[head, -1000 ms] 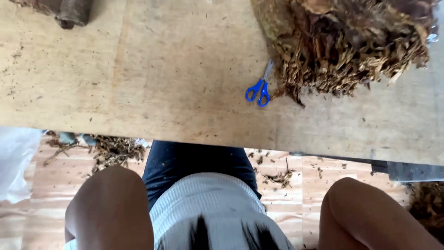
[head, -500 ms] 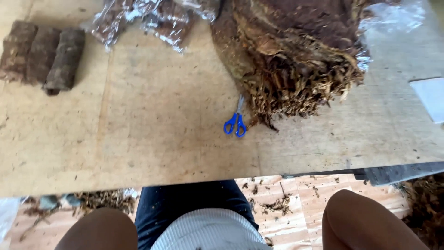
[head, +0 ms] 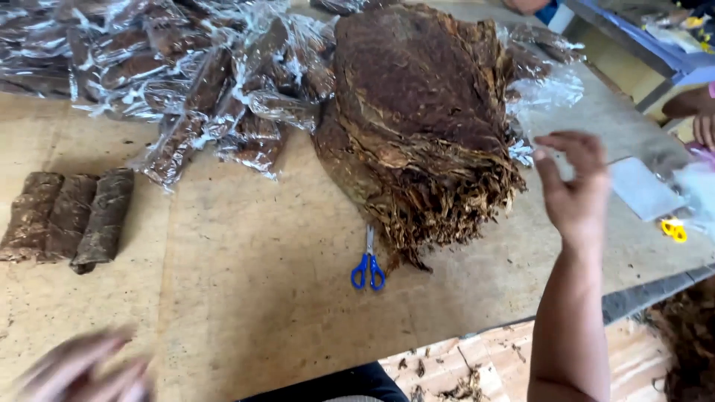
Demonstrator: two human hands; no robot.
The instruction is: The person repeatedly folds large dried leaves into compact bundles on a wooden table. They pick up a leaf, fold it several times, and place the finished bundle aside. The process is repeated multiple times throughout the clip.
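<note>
Right hand [head: 572,186]: raised over the table's right part, fingers spread and empty, just beside the pile's right edge.
Left hand [head: 78,368]: blurred at the near table edge; its grip cannot be told.
Leaf pile [head: 421,126]: big brown heap, mid-table.
Scissors [head: 368,264]: blue-handled, touching the pile's near edge.
Rolls [head: 71,216]: three, side by side, far left.
Open room: bare wooden table [head: 253,298] between rolls and scissors.
</note>
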